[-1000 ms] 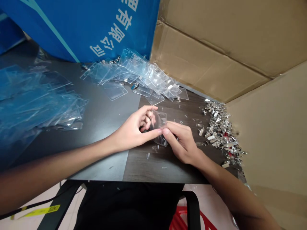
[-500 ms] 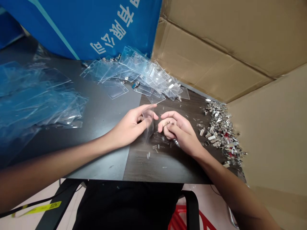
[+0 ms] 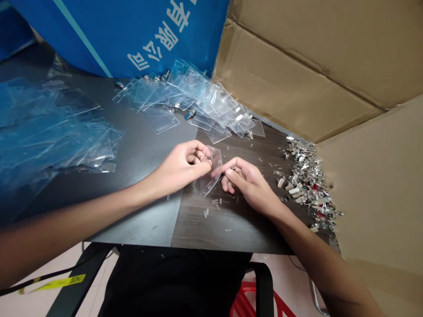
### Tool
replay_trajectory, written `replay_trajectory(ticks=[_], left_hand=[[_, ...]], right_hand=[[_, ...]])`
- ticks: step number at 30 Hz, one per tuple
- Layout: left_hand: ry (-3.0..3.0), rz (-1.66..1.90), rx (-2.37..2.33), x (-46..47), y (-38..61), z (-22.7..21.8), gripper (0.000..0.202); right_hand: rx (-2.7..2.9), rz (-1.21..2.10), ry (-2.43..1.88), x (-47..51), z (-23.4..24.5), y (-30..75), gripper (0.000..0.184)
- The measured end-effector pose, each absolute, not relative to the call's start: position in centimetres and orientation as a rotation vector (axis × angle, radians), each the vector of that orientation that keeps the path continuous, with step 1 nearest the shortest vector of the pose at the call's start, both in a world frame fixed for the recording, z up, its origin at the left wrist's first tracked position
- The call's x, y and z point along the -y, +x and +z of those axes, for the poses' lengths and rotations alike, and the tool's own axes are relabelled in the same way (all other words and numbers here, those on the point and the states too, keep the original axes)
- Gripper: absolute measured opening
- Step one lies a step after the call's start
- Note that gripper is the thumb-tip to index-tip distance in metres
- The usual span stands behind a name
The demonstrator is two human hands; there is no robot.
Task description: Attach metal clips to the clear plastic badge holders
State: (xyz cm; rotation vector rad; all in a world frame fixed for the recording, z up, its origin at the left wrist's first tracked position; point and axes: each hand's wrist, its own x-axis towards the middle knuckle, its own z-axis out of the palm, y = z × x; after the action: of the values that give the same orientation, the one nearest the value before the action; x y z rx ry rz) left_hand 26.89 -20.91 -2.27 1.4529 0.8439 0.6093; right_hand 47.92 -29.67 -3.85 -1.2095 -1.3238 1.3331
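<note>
My left hand [image 3: 183, 168] pinches a clear plastic badge sleeve [image 3: 210, 173] by its left edge, holding it tilted just above the dark table [image 3: 145, 211]. My right hand [image 3: 246, 181] is curled at the sleeve's right edge, thumb and fingers pressed together on something small that I cannot make out. Tiny clear plastic bits [image 3: 218, 203] lie scattered on the table under both hands.
A heap of small metal clips [image 3: 306, 180] lies at the right. Finished clear sleeves [image 3: 198, 103] are piled at the back, more clear sleeves [image 3: 49, 132] stacked at the left. Brown cardboard [image 3: 297, 75] and a blue printed sheet [image 3: 125, 35] wall the table.
The sleeve was turned edge-on half a second ago and now faces up again between both hands. My right hand has moved back against its right edge. The view has shifted slightly.
</note>
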Motion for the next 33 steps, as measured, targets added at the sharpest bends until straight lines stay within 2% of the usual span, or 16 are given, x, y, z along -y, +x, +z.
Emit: replay_trajectory(ticks=[5, 8, 13, 15, 18, 21, 29, 33], left_hand=[[1.488, 0.646, -0.856, 20.8, 27.0, -2.4, 0.019], [1.526, 0.667, -0.876, 20.8, 27.0, -2.7, 0.021], [1.607, 0.704, -0.911, 20.9, 26.9, -3.0, 0.025], [1.605, 0.715, -0.923, 20.9, 26.9, -3.2, 0.027], [1.569, 0.739, -0.924, 20.8, 26.9, -3.6, 0.033], [1.559, 0.740, -0.915, 20.8, 26.9, -4.0, 0.037], [1.549, 0.745, -0.882, 21.0, 26.9, -4.1, 0.035], [1.495, 0.725, -0.848, 21.0, 27.0, -4.0, 0.038]], right_hand=[[1.516, 1.117, -1.296, 29.7, -3.3, 48.5, 0.022], [1.487, 1.199, -1.298, 29.7, -3.4, 48.5, 0.019], [1.315, 1.311, -1.251, 29.8, -3.8, 48.2, 0.038], [1.317, 1.258, -1.255, 29.8, -3.7, 48.1, 0.035], [1.393, 1.149, -1.309, 29.8, -3.5, 48.2, 0.018], [1.444, 1.136, -1.330, 29.9, -3.5, 48.2, 0.026], [1.112, 1.606, -1.274, 30.3, -3.3, 47.9, 0.033], [0.931, 1.974, -1.249, 30.1, -2.4, 48.4, 0.040]])
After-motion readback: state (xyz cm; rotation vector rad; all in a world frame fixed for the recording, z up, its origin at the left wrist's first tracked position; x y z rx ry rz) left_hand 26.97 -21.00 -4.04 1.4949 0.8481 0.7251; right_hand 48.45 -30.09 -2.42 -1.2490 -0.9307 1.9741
